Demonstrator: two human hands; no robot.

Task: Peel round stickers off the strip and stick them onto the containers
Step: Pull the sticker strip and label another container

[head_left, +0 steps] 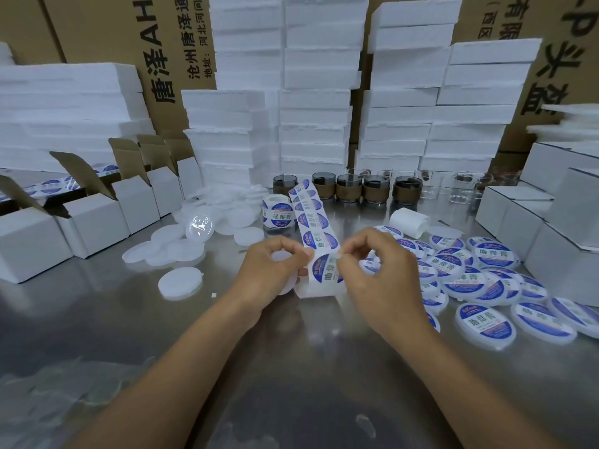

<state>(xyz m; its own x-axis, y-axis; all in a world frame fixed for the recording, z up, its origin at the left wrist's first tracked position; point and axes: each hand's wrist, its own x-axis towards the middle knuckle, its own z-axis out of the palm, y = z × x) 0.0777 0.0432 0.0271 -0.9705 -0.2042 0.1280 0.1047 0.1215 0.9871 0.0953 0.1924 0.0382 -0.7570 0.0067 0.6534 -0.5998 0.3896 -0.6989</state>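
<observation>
While both hands met above the middle of the brushed steel table (129, 319), the left hand (275, 264) curled its fingers round a round, translucent white container (281, 256) and held the near end of the glossy paper strip (312, 220) against it. The right hand (382, 273) pinched, thumb against forefinger, the edge of the round blue-and-white sticker (324, 270) at that end. From there the strip rose back to a small roll (277, 211) standing on the table just behind the hands; five stickers could be counted along it.

To the left lay plain, matte white discs (180, 282) in a loose, overlapping scatter. To the right lay a heap of labelled containers (484, 322) – well over a dozen, too overlapped for an exact count. Behind the roll stood five smoky glasses (348, 189) in brown sleeves – a straight row. Grainy white foam blocks (314, 124) were stacked in tall columns at the back, and open white cartons (97, 222) lined the left.
</observation>
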